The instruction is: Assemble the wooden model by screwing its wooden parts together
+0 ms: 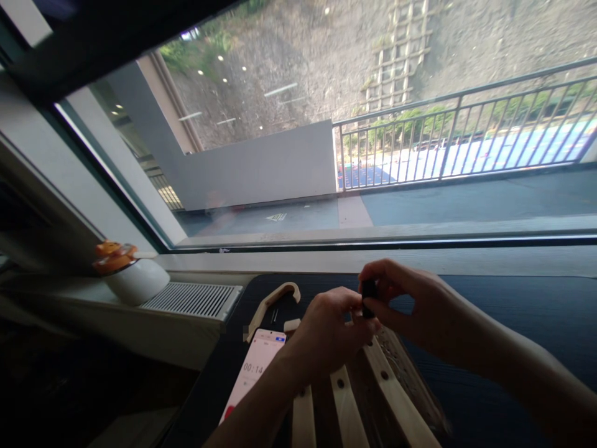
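"What's the biggest thing here?"

"A window over the far side, with its pale sill (298, 262) and a railing (443, 140) outside. The room on this side is dim, so the work probably sits here for the daylight."

"And the surface?"

"A dark counter (504, 308) pushed up near the sill. On a ledge to its left stands a white vessel with an orange top (137, 280), well apart from the work."

"What's on the counter?"

"Pale wooden strips (353, 410) with dark holes, running toward the near edge, within easy reach. Left of them a phone (254, 367) shows a timer, tilted so it can likely be read at a glance. A curved wooden piece (275, 298) lies beyond it, out of the way."

"The hands?"

"The right hand (405, 292) has its grip closed in a fingertip pinch on a small black piece (369, 300), held upright above the strips' far end; something so small suits fingertips. The left hand (333, 320) meets it from the left, fingers bunched; whether that grip has hold of anything, I can't tell in this shadow."
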Demonstrator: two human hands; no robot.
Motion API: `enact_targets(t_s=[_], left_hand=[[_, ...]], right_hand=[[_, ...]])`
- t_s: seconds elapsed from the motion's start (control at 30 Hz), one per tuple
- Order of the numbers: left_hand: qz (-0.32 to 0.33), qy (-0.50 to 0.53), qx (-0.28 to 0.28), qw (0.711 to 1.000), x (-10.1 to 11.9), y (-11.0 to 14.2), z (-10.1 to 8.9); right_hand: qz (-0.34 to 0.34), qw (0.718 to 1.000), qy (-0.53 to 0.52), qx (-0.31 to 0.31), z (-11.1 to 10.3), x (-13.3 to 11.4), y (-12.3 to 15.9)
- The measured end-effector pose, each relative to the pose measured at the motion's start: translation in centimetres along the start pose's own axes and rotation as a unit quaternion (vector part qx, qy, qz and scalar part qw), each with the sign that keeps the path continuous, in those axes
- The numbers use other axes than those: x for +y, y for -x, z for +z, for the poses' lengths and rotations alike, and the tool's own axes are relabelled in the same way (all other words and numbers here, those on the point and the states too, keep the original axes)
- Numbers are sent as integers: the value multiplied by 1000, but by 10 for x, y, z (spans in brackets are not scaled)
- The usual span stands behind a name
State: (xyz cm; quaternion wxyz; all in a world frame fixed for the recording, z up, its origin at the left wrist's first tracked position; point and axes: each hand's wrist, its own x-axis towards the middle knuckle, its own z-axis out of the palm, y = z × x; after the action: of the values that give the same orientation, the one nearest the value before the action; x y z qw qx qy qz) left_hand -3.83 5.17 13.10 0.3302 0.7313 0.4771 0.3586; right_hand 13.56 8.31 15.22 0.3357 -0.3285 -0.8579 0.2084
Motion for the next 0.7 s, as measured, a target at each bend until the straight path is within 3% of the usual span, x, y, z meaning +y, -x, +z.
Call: enact_targets(t_s=[0.17,0.47,0.7], left_hand=[[-39,-4,8,999,-2,2,1],[-2,-45,6,999,4,1,0],[12,-54,7,998,4,1,1]], right_hand=[[-27,1000,10,-6,-9,0,0],[4,1000,-9,-7,-12,0,1],[-46,999,-8,-15,-13,-1,0]])
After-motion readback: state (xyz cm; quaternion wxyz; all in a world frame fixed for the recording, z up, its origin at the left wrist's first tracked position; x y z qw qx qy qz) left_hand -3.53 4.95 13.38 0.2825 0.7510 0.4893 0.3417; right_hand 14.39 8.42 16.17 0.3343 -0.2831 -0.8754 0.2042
